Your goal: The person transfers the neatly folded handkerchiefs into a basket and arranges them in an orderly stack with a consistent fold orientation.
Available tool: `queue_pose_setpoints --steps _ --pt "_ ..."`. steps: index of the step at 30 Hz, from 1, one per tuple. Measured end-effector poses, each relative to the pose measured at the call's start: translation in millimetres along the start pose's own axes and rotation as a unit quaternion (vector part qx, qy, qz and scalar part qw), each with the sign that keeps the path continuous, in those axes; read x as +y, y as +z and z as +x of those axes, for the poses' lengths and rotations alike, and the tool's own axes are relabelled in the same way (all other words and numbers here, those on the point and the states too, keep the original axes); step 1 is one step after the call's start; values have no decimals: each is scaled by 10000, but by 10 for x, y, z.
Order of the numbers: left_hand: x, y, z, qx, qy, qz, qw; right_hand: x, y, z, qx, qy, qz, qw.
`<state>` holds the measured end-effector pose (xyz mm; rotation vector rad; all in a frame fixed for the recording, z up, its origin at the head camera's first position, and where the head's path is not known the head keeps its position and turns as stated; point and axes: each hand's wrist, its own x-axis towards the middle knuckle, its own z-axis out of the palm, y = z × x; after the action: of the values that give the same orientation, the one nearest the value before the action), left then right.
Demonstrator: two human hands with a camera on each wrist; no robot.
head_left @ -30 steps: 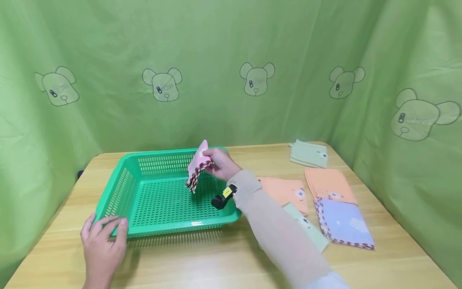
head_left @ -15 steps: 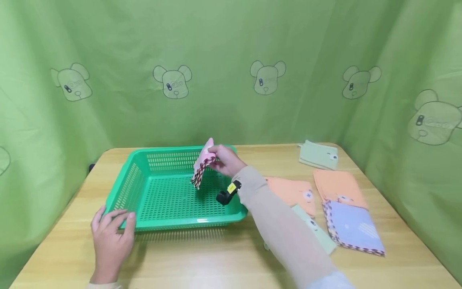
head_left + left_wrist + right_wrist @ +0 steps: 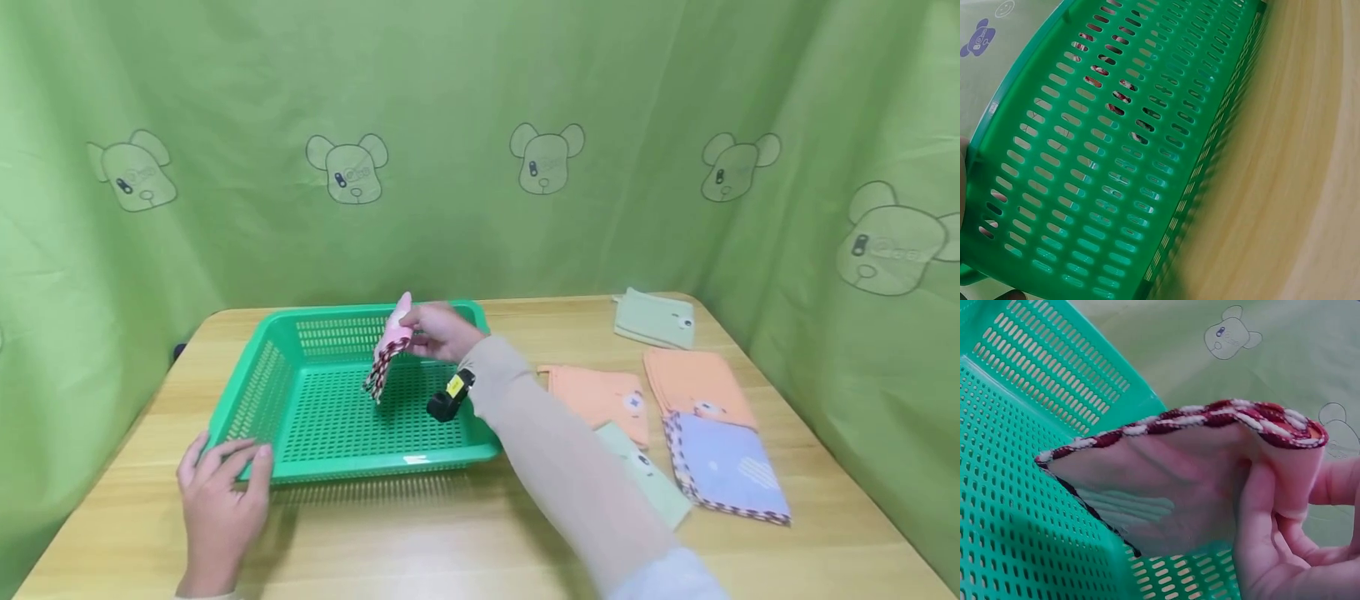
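Note:
My right hand (image 3: 441, 331) pinches a folded pink towel (image 3: 391, 337) with a dark red-and-white braided edge. The towel hangs tilted over the right half of the green plastic basket (image 3: 352, 471), its braided edge pointing down and left. Seen from the right wrist, the thumb presses the pink cloth (image 3: 1166, 462) against the fingers, and the slotted basket floor lies beyond. At the near left corner, my left hand (image 3: 223, 500) grips the basket rim with bent fingers. The left wrist view is mostly filled by the slotted basket wall (image 3: 1085, 156), with bits of fingers at its left edge.
Right of the basket lie two folded orange towels (image 3: 600, 398) (image 3: 697, 383), a blue one (image 3: 727, 467) with a braided edge, and two pale green ones (image 3: 654, 318) (image 3: 652, 479), one partly behind my right forearm. A green curtain (image 3: 450, 233) stands behind the wooden table (image 3: 360, 550).
My right hand has shifted left over the basket with the pink towel. My left hand stays at the basket corner. The whole head view has swayed slightly.

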<state>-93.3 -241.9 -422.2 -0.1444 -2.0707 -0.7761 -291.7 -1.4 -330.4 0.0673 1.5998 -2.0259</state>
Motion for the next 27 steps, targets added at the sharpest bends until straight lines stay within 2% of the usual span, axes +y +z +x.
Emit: queue_pose_setpoints --steps 5,10,15,21,27 --pt "15 -16 0 -27 -75 23 10000 70 64 24 -248 81 -427 9987" --pt "36 -28 0 -160 -230 44 9996 156 18 68 -376 342 -982 9939" --pt "52 -32 5 -152 -201 37 9997 177 -61 79 -373 504 -1752 9825" --pt "52 -31 0 -106 -119 50 9999 186 -116 46 -47 666 -2443 9674" --pt "51 -28 -1 -130 -115 38 9998 222 -117 8 -348 833 -3108 9462"
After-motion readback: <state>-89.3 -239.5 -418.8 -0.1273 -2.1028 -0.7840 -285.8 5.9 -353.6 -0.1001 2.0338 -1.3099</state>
